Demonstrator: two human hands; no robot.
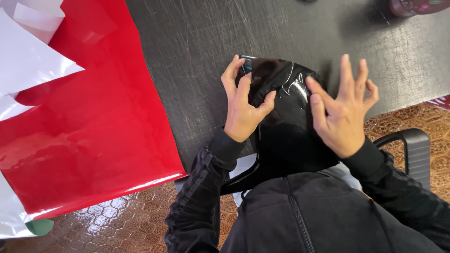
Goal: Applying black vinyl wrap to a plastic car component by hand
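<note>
Glossy black film (281, 122) drapes over the dark tabletop (197, 56) edge, pinned by the left hand (241, 110) fingertips, its grip loose, while the right hand (340, 112) spreads wide, smoothing it.

This looks like a small craft or sign-making workshop — probably one that cuts adhesive vinyl. A scratched black worktop (197, 42) carries a wide sheet of glossy red film (89, 140) with white backing paper offcuts (28, 61) lying on it. Below are a patterned brown tiled floor (126, 220) and a black chair armrest (415, 145) — a plain, hard-used room.
</note>
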